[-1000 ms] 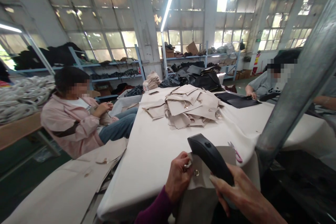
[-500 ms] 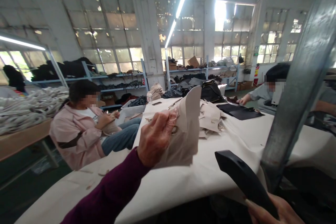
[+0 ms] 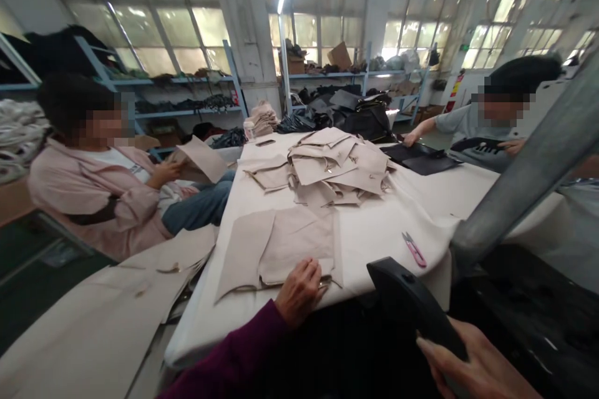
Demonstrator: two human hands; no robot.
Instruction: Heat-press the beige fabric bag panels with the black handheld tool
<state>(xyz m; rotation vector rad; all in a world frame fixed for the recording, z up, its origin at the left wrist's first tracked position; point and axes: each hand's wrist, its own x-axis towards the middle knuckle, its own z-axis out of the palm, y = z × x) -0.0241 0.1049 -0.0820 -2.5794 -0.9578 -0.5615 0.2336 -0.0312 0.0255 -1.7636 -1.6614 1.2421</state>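
Note:
A beige fabric piece (image 3: 299, 237) lies on the table's near edge, with a flap spread to its left. My left hand (image 3: 302, 290) is closed on its near right corner, fingers bent over the edge; the thumb is hidden. A small metal fitting shows beside the fingertips. My right hand (image 3: 463, 355) grips a black curved handheld tool (image 3: 407, 293) at the lower right, its broad blunt end pointing up and left over the table edge. Beyond the fabric piece, a heap of similar beige pieces (image 3: 337, 165) with metal fittings is piled up.
Pink-handled thread snips (image 3: 414, 250) lie on the white-covered table (image 3: 402, 212) near a slanting metal post (image 3: 515, 193). More beige pieces (image 3: 116, 299) are at the lower left. A seated person (image 3: 93, 181) holds beige fabric on the left; another person (image 3: 491, 118) handles black material (image 3: 421, 159).
My left hand has come down from mid-air, and the beige fabric piece now lies flat on the table. The view has tilted down. The tool stays in my right hand.

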